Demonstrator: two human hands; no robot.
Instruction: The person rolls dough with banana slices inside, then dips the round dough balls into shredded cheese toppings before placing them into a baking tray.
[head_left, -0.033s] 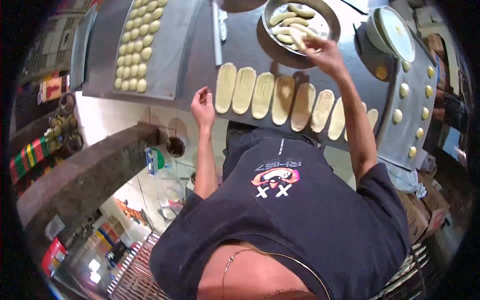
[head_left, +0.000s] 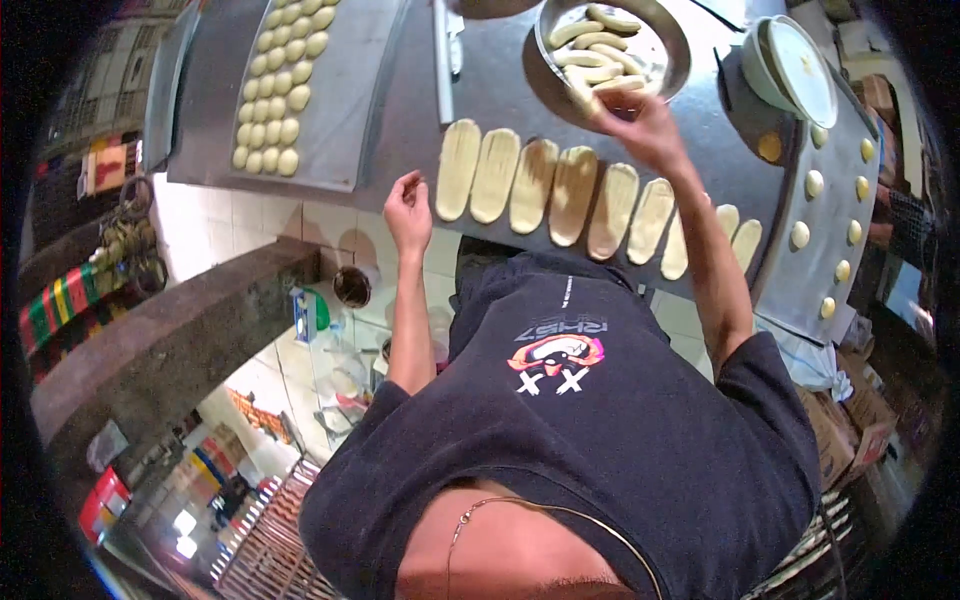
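Note:
My right hand (head_left: 645,130) is closed on a peeled banana (head_left: 580,90), just over the near rim of a round metal bowl (head_left: 682,80). More peeled bananas (head_left: 605,55) lie in that bowl. Below it, long flattened dough strips (head_left: 516,185) lie side by side along the table's near edge; my right forearm hides part of those at the right. Left of the row, my left hand (head_left: 408,212) hovers by the table edge, its fingers loosely curled and the thumb apart. Nothing shows in it.
At the left, a metal tray (head_left: 335,120) bears rows of round dough balls (head_left: 270,108). Another tray (head_left: 800,275) at the right carries spaced dough balls. White tubs (head_left: 800,70) stand at the back right. A long metal bar (head_left: 444,70) lies beyond the dough strips.
My right hand has moved slightly left and nearer with the banana, from over the bowl to its near rim. My left hand has hardly moved.

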